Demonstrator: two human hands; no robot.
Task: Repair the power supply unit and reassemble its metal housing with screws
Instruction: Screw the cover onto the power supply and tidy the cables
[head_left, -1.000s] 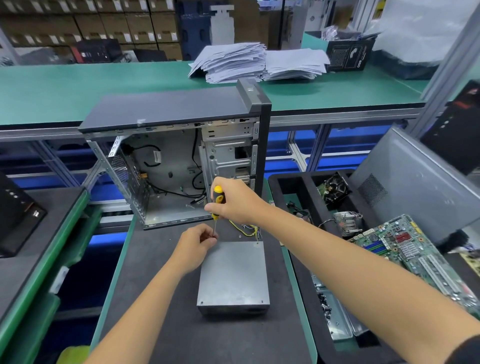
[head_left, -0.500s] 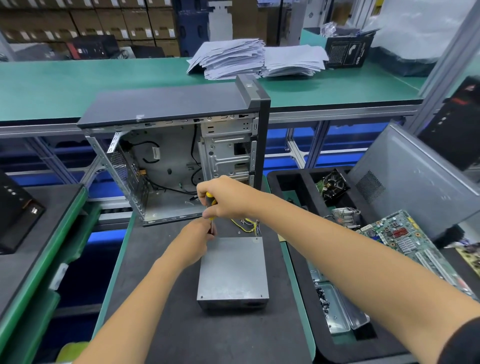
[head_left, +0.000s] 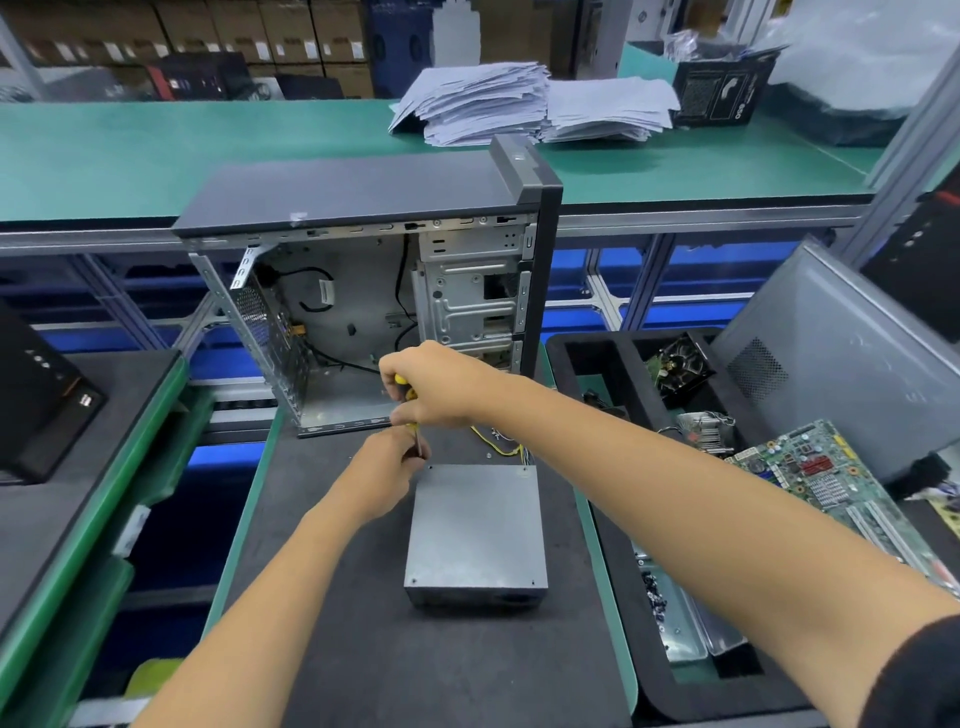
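- Head view: power supply unit (head_left: 475, 535) sits flat on the dark mat (head_left: 363, 649), lid on, just in front of the open computer case (head_left: 374, 291).
- Right hand (head_left: 436, 387) is wrapped around the yellow handle of the screwdriver (head_left: 410, 410), held roughly upright, tip aimed at the far-left corner of the unit's top.
- Left hand (head_left: 387, 475) is curled close around the lower shaft by that corner; looks like it pinches the shaft or a screw to steady it, exact contact is hidden.
- Wire bundle (head_left: 501, 444), yellow among others, exits the unit's far edge and lies on the mat.
- Progress, my read: housing looks closed, so internal repair seems done and this is the screw-down stage.
- Small dark dots show at the other three top corners; can't tell whether they are seated screws or bare holes.
- A small pale speck lies on the mat just beyond the far edge, maybe a loose screw, too small to confirm.
- Left to do, as a guess: finish the far-left screw, check the remaining corners and any side screws.
- Foam tray (head_left: 597, 358) on the right holds a fan (head_left: 678, 364), a heatsink (head_left: 706, 426) and a motherboard (head_left: 831, 483).
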